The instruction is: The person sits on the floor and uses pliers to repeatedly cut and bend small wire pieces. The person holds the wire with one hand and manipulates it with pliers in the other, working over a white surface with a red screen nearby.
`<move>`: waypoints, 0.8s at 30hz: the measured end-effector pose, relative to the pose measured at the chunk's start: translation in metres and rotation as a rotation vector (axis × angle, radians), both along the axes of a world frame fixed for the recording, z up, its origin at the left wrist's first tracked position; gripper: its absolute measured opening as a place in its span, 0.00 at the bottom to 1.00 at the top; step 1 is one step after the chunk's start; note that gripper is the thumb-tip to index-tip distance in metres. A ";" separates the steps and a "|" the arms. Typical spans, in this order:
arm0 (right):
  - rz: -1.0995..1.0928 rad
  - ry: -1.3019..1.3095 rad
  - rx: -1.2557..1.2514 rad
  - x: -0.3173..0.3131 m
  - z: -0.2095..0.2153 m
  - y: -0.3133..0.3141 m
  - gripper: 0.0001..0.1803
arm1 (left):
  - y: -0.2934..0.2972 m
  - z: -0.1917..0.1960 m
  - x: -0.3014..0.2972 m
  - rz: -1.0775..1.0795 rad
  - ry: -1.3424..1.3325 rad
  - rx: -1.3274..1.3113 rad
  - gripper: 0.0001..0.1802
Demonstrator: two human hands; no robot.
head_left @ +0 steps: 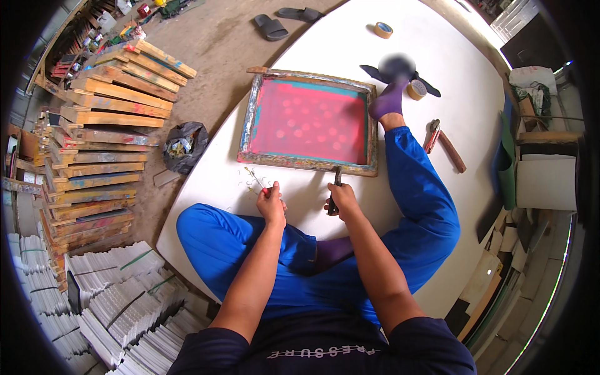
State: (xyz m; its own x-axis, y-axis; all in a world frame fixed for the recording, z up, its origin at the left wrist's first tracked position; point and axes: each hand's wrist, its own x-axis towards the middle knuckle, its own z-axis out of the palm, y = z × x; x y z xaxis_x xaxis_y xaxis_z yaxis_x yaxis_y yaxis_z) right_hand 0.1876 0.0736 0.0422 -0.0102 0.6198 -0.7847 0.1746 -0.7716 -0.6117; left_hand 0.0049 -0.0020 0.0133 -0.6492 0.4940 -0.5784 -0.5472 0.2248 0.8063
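Note:
A screen-printing frame (370, 140) with pink-red mesh and a worn, paint-stained wooden border lies flat in front of me. My left hand (272, 205) is closed around the red handle of a screwdriver (267, 192), its thin shaft pointing up and left toward small bits scattered on the white surface. My right hand (345, 203) is wrapped round a dark-handled tool (334, 203), which looks like pliers. Its top end is at the frame's near edge; whether it touches the wood I cannot tell.
A red-handled cutter-like tool (432, 135) and a brown stick (452, 152) lie right on the white board (425, 25). Tape rolls (383, 30) sit farther off. Wooden frames (119, 119), a black bag (185, 147) and bundled white sheets (119, 275) stand left. My legs flank the work.

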 end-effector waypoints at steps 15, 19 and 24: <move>0.086 -0.321 0.073 -0.003 -0.008 0.000 0.12 | 0.003 0.004 0.011 -0.058 -0.018 0.070 0.16; 0.077 -0.239 0.094 0.002 -0.005 -0.001 0.10 | 0.005 0.002 0.011 -0.070 0.002 0.040 0.16; 0.023 -0.015 0.089 0.013 -0.014 -0.002 0.14 | 0.002 0.000 0.009 -0.076 0.037 0.045 0.17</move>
